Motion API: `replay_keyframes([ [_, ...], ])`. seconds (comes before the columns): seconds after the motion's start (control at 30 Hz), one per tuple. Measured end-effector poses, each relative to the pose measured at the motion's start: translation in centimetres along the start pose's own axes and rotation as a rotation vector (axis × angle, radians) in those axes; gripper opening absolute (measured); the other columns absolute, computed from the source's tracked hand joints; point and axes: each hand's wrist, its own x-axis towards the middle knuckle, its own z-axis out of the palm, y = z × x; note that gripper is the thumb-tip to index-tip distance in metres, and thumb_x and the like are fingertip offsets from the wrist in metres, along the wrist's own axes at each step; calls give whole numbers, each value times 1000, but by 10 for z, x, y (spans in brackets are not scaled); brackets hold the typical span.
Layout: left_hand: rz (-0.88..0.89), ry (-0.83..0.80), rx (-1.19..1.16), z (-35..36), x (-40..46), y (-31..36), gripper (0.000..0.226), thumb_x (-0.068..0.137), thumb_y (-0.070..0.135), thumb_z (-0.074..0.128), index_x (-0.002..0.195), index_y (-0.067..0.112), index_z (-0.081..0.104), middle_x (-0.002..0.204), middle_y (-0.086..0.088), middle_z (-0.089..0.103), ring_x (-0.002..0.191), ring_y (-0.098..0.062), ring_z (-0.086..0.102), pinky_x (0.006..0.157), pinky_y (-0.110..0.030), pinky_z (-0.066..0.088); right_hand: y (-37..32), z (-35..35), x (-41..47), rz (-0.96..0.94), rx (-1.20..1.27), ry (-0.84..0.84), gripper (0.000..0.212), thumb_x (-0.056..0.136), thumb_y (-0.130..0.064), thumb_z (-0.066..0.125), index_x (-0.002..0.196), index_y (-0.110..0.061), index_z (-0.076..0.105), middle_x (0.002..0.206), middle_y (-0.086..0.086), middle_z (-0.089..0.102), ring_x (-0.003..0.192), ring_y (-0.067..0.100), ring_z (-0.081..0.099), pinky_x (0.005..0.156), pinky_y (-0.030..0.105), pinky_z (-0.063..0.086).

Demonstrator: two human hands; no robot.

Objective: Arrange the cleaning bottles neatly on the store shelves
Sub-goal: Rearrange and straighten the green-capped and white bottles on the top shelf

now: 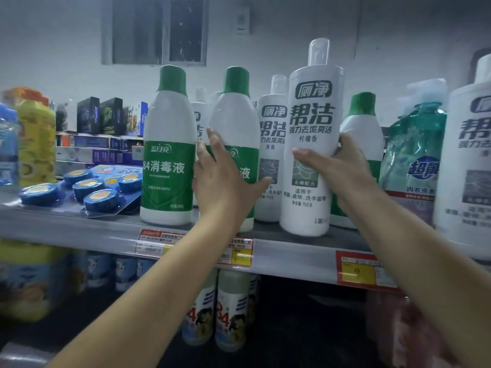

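Note:
My right hand (336, 166) grips a tall white toilet-cleaner bottle (310, 118) with a clear cap, its base at the front edge of the grey shelf (79, 229). My left hand (223, 181) wraps around a white disinfectant bottle with a green cap and label (236, 107). A matching green-capped bottle (168, 155) stands upright just left of it. Another white toilet-cleaner bottle (271, 134) stands between the two held bottles, further back. A third green-capped bottle (362, 123) is partly hidden behind my right hand.
A pack of blue toilet blocks (87, 187) lies at the shelf's left, beside yellow and blue bottles (34, 134). A teal refill pouch (414, 155) and a large white bottle (470, 160) stand at the right. More bottles (231, 312) fill the lower shelf.

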Motion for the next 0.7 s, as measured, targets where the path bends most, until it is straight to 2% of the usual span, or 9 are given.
replay_keyframes([
  [0.1,-39,13,-39,3,4,3,124,63,50,76,144,14,-9,150,-14,12,134,-33,26,105,-46,35,3,1,0,3,-2,-7,67,55,-35,84,111,-22,49,104,-5,66,91,15,67,81,43,56],
  [0.3,-56,53,-88,7,6,4,117,64,40,77,145,15,-3,148,-14,17,132,-32,29,103,-46,36,7,0,1,10,-8,-16,67,56,-35,84,112,-21,49,106,-4,66,91,15,67,82,43,56],
  [0.47,26,110,-180,-2,6,10,115,62,38,78,145,11,3,142,-15,26,127,-30,34,103,-45,38,9,3,4,26,-38,21,69,51,-42,83,108,-21,50,106,-1,63,92,18,65,84,44,55],
  [0.6,91,135,-300,-30,16,26,110,61,35,77,143,17,7,137,-15,29,119,-33,41,92,-51,47,9,9,4,11,-43,6,61,59,-35,83,107,-19,49,105,0,63,92,19,65,83,43,56],
  [0.7,132,150,-354,-53,25,37,108,61,35,77,144,18,8,137,-13,30,117,-32,43,91,-50,48,5,19,2,-1,-35,-23,71,52,-42,84,110,-16,52,105,1,66,91,19,67,82,42,57],
])
